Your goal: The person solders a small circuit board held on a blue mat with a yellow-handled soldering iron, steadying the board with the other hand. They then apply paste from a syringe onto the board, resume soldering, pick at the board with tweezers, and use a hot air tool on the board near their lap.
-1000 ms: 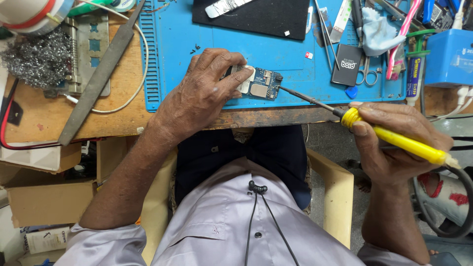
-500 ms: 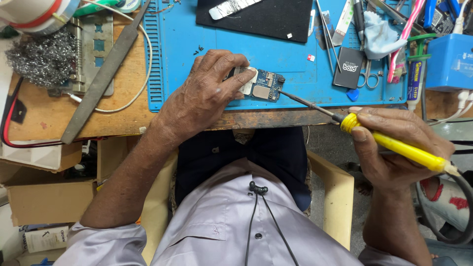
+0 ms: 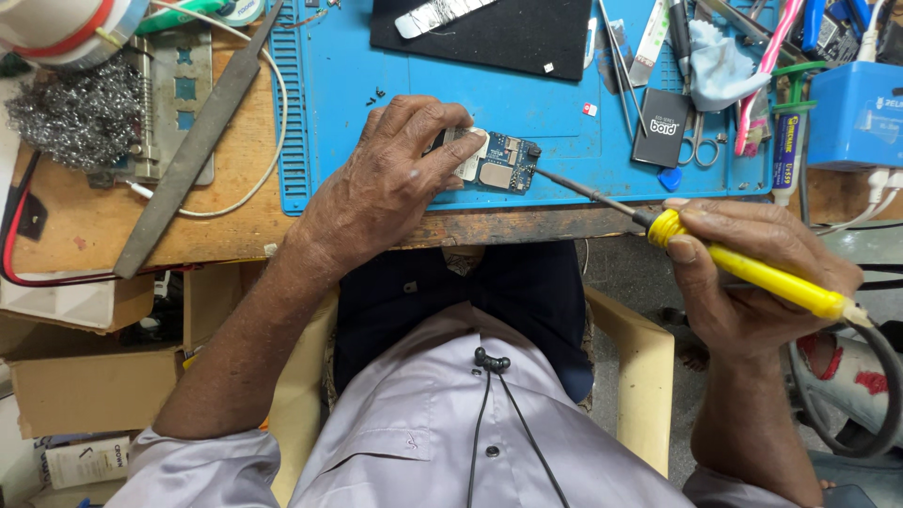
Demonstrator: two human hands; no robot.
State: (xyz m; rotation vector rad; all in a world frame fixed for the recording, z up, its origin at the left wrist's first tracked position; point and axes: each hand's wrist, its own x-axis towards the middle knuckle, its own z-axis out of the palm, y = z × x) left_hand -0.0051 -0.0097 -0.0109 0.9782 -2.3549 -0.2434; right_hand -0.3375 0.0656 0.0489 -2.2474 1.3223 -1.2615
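A small blue circuit board [image 3: 506, 162] lies on the blue work mat [image 3: 376, 103] near the bench's front edge. My left hand [image 3: 390, 183] presses down on the board's left end with the fingertips. My right hand [image 3: 752, 273] grips a yellow-handled soldering iron [image 3: 743, 268]; its thin dark tip [image 3: 550, 176] touches the board's right edge. The iron's cable loops off to the lower right.
A long flat metal file [image 3: 193, 141] and a wad of steel wool [image 3: 66, 113] lie at the left on the wooden bench. A black pad [image 3: 489, 38], tweezers, scissors [image 3: 696, 141], a cloth and a blue box [image 3: 856, 113] crowd the back and right.
The iron's tip has stayed against the board's right edge, and the left hand keeps holding the board. The view shifted slightly.
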